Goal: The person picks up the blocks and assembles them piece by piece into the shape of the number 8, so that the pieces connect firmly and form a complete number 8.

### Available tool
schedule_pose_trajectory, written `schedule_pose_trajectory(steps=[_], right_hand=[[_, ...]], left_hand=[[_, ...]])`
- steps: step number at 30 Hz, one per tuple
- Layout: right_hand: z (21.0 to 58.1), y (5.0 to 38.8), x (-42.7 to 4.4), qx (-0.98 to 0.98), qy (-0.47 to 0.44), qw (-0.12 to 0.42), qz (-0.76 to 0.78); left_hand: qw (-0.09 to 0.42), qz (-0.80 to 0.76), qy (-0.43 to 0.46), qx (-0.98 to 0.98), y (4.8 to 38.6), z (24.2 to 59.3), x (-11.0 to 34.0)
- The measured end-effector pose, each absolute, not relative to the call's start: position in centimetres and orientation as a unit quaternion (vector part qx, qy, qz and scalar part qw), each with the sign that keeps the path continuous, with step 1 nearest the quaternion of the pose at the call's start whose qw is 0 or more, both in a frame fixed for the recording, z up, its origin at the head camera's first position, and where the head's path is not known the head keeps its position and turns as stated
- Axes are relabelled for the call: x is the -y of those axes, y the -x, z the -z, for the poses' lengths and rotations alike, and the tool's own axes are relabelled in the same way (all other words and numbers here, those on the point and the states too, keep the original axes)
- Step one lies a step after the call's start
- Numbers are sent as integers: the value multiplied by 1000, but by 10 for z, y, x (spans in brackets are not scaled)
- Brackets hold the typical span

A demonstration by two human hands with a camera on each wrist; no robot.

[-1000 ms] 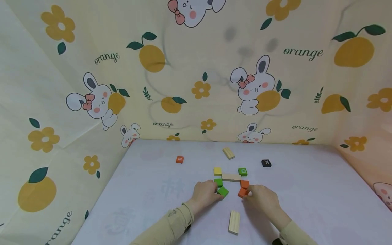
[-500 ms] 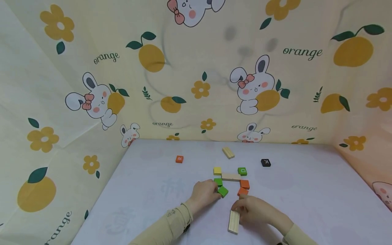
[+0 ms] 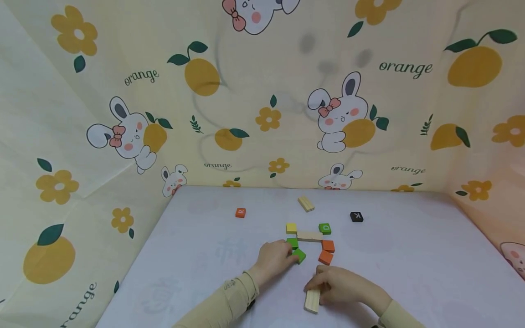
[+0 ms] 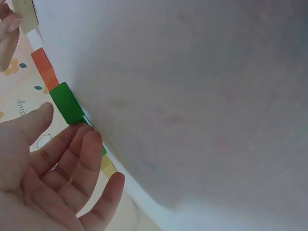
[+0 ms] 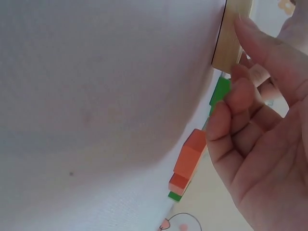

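My left hand (image 3: 274, 257) rests beside two green blocks (image 3: 301, 256) on the table; in the left wrist view its fingers are loosely bent near the green block (image 4: 68, 103), thumb apart from it. My right hand (image 3: 346, 286) holds a long pale wooden block (image 3: 312, 302) lying in front, thumb on one side and fingers on the other; the right wrist view shows the thumb against that wooden block (image 5: 230, 41). Just beyond the right hand sit two orange blocks (image 3: 326, 257). A flat wooden strip (image 3: 309, 236) spans between the two coloured rows.
A yellow block (image 3: 291, 228) and a green block lettered D (image 3: 325, 228) stand at the rows' far ends. Farther back lie an orange R block (image 3: 240, 212), a wooden block (image 3: 306, 204) and a black K block (image 3: 357, 217). A printed cloth (image 3: 262, 150) hangs behind.
My right hand has left the orange blocks, come nearer to me and taken hold of the front wooden block. The left hand stays by the green blocks.
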State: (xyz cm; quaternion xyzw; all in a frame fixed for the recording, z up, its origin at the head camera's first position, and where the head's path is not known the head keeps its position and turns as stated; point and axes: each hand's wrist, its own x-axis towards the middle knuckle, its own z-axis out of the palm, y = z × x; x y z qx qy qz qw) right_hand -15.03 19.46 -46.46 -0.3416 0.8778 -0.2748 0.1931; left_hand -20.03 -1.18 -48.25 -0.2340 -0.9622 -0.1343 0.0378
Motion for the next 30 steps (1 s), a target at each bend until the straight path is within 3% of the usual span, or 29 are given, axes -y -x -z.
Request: schedule_pose_trajectory(steps=[20, 30], right_hand=[[467, 157, -193, -960, 223, 14, 169], [471, 162, -190, -966, 186, 8, 178]], left_hand=[[54, 132, 244, 959, 202, 487, 13], [44, 140, 243, 959, 203, 486, 12]])
